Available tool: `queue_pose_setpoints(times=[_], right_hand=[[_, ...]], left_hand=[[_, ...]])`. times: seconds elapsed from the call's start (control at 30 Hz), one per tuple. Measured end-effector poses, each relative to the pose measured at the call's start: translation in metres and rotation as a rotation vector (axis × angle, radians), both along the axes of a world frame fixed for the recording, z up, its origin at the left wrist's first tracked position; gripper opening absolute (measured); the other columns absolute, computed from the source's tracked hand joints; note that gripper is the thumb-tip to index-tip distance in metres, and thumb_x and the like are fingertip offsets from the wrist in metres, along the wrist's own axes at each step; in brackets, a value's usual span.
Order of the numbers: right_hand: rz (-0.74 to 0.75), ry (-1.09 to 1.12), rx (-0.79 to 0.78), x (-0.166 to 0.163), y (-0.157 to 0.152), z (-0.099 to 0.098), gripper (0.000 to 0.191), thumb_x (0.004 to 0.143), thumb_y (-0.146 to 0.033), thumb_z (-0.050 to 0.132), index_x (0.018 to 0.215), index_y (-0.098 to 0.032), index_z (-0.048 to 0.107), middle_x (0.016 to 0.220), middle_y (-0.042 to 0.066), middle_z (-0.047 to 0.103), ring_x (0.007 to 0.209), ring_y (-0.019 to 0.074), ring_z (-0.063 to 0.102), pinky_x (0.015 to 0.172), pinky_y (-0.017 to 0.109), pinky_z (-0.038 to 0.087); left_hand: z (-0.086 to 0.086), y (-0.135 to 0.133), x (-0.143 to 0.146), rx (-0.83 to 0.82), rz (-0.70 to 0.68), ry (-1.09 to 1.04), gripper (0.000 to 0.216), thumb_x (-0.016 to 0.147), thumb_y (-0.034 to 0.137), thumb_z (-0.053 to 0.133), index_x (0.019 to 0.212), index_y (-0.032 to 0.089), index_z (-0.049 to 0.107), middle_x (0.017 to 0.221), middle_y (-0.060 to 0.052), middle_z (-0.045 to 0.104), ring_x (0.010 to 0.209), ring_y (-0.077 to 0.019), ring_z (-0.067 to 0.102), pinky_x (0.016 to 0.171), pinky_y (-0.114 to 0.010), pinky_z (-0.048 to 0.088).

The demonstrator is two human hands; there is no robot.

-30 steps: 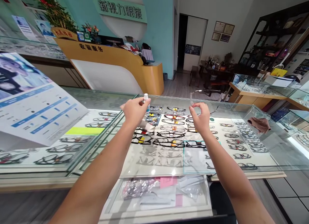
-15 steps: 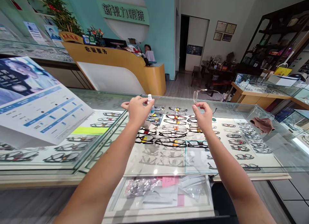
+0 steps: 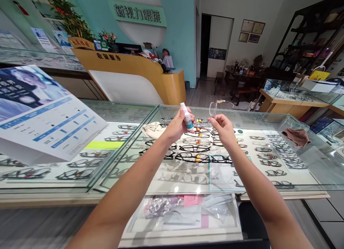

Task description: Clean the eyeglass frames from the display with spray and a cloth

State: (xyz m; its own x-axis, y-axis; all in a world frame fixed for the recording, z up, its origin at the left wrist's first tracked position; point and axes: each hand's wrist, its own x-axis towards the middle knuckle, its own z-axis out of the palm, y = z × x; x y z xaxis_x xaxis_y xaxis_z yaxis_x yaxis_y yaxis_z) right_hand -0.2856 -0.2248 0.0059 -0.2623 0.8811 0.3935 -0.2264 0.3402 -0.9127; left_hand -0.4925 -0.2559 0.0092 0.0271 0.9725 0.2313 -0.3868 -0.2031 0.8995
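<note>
My left hand is closed around a small white bottle with a teal label, tilted a little, its white top pointing up. To its right, my right hand pinches a pair of eyeglasses with a thin light frame by its lower part, one temple reaching out to the right. Both hands are above the glass display case, the bottle and the eyeglasses apart from each other. Left of my left hand lies a cream cloth on the case. Rows of eyeglass frames lie beneath the glass.
A folded printed card stands on the glass at left. Below the case, an open drawer holds plastic bags and papers. A brown cloth lies at right. Across the floor is a yellow counter.
My left hand has moved right with the bottle, nearer the eyeglasses, and the bottle now shows its label. The cream cloth has come into view. The eyeglasses have shifted slightly left.
</note>
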Motion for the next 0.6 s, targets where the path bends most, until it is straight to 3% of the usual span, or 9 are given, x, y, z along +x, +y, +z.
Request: queue_pose_setpoints(times=[0.1,0.23,0.47,0.6], right_hand=[[0.028,-0.016,-0.041,-0.002,-0.004,0.000,0.062,0.067,-0.076,0.091,0.081,-0.024,0.059,0.090,0.003,0.071,0.090,0.0212,0.066,0.083,0.033,0.053],[0.057,-0.015,-0.076,-0.003,-0.009,0.002,0.064,0.065,-0.077,0.092,0.080,-0.024,0.059,0.090,0.002,0.072,0.092,0.0218,0.067,0.086,0.034,0.055],[0.135,-0.028,-0.112,-0.006,-0.022,0.002,0.060,0.068,-0.075,0.092,0.083,-0.024,0.063,0.089,0.002,0.072,0.096,0.0234,0.069,0.094,0.037,0.055],[0.176,-0.042,-0.136,-0.008,-0.029,0.004,0.056,0.071,-0.072,0.091,0.084,-0.025,0.064,0.089,0.001,0.072,0.101,0.0244,0.069,0.096,0.037,0.053]], left_hand=[[0.006,-0.004,0.003,-0.058,-0.109,-0.048,0.063,0.086,0.085,0.064,0.088,0.023,0.056,0.073,0.001,0.056,0.067,-0.0157,0.060,0.044,-0.021,0.047],[0.010,-0.007,0.005,-0.067,-0.115,-0.017,0.076,0.083,0.095,0.053,0.072,0.020,0.056,0.072,-0.002,0.056,0.066,-0.0151,0.059,0.049,-0.024,0.050],[0.002,-0.006,0.013,-0.034,0.042,0.159,0.067,0.084,0.091,0.047,0.080,0.024,0.052,0.079,-0.003,0.058,0.074,-0.0198,0.061,0.069,-0.037,0.059],[-0.006,-0.004,0.016,0.095,0.247,0.252,0.059,0.079,0.082,0.061,0.082,0.024,0.054,0.079,-0.001,0.054,0.074,-0.0175,0.055,0.075,-0.035,0.055]])
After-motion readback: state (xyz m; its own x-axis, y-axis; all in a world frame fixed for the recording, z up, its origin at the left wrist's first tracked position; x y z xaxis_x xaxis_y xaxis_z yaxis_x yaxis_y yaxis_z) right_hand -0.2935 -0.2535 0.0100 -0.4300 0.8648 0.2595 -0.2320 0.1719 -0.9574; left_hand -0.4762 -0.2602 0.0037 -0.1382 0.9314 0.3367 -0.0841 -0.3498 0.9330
